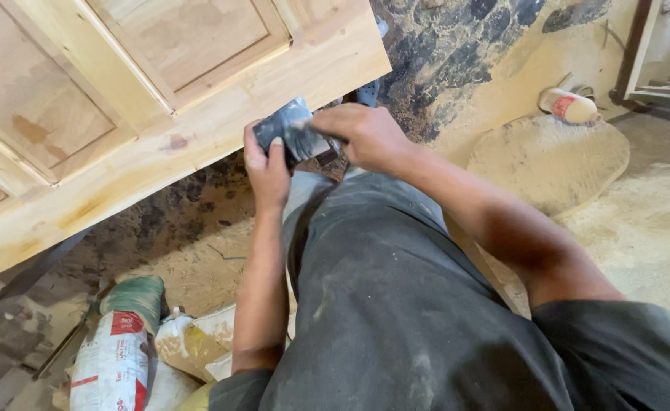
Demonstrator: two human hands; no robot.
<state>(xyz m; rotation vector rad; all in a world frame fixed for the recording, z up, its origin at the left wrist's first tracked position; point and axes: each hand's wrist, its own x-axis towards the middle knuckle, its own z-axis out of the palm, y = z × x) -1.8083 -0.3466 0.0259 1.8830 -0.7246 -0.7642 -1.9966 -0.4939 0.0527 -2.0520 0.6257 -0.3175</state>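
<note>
Holding: our left hand (266, 164) and right hand (365, 135) both close fingers on a dark folded sheet (293, 133).
Place: sheet just under the door (160, 114) edge.
Floor: sacks (122, 350) below.

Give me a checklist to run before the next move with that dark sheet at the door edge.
1. Left hand grips the dark sheet: ok, thumb and fingers wrap its near end.
2. Right hand on the sheet: ok, fingers pinch its far end.
3. Sheet flat: not ok, it looks folded or crumpled.
4. Wooden panel door within reach: ok, its edge lies just above the hands.
5. Door firmly supported: cannot tell, supports are out of view.
6. Floor underfoot: not ok, sawdust and sacks lie close.
</note>
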